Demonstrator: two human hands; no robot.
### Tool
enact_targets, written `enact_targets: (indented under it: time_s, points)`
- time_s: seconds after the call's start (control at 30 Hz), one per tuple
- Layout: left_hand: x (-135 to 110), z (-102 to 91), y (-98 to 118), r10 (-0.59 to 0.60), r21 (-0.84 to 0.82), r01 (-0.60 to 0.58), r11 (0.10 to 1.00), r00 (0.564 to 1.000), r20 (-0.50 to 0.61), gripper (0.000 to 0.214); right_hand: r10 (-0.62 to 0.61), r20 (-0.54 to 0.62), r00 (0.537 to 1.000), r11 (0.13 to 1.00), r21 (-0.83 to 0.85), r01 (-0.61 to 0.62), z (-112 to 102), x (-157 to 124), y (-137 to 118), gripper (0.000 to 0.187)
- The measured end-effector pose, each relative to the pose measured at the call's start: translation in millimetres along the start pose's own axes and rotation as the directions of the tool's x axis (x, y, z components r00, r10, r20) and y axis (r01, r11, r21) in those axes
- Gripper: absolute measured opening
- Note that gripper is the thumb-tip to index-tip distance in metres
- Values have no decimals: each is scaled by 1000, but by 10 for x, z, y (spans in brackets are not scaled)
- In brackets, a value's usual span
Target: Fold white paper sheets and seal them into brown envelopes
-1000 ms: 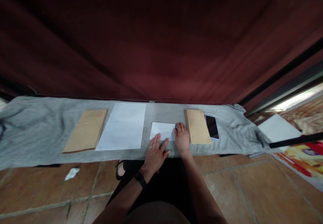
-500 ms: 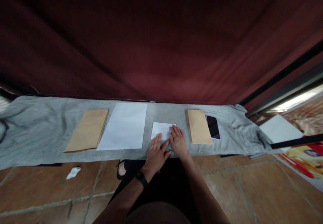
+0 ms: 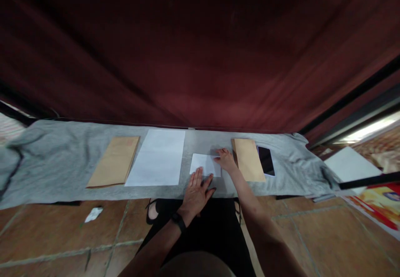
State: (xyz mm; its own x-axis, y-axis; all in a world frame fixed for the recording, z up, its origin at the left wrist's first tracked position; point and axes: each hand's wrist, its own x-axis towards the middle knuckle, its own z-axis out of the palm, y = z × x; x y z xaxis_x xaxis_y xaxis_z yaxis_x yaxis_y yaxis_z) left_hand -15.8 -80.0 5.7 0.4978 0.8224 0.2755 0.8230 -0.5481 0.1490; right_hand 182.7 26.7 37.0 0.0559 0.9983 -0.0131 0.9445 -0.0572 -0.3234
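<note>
A small folded white paper (image 3: 206, 162) lies flat in front of me on the grey cloth. My left hand (image 3: 196, 191) rests on its lower edge with fingers spread, a dark band round the wrist. At the paper's upper right corner is my right hand (image 3: 225, 159), its thumb and forefinger apart and pointing left; the thumb tip is over or touching the paper. To the left lies a larger sheet of white paper (image 3: 158, 156). A stack of brown envelopes (image 3: 250, 160) sits right of my right hand.
Larger brown envelopes (image 3: 115, 160) lie left of the big sheet. A phone (image 3: 266, 160) is beside the right-hand stack. The grey cloth (image 3: 62, 160) covers a narrow table against a dark red curtain (image 3: 200, 81). A white scrap (image 3: 93, 214) is on the tiled floor.
My right hand has lifted off the paper's surface and moved up and right to its upper corner. The left hand stays flat on the paper. The view has shifted slightly.
</note>
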Motion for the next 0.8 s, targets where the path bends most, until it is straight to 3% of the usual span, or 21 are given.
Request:
enact_targets:
  time_s: [0.23, 0.37, 0.5, 0.6, 0.67, 0.8]
  points:
    - [-9, -3, 1, -3, -40, 2, 999, 1000, -25, 61, -22, 0, 1000, 992, 126, 22, -94, 86, 23, 9]
    - [-43, -11, -44, 26, -123, -32, 992, 998, -51, 57, -78, -71, 994, 967, 238, 93, -236, -10, 18, 9]
    - [-109, -99, -152, -38, -314, -29, 949, 978, -204, 43, -105, -202, 974, 931, 324, 168, -332, -289, -4, 21]
    - [-170, -247, -227, -121, -393, -20, 920, 935, -332, 40, -196, -358, 913, 812, 463, 356, -226, -597, 1, 19]
    - [-200, -345, -249, -87, -377, -59, 924, 930, -358, 41, -239, -377, 895, 774, 482, 410, -79, -810, 34, 24]
    - [-172, -398, -192, 56, -300, -122, 946, 974, -221, 46, -280, -305, 910, 774, 489, 402, 223, -1153, 147, 36]
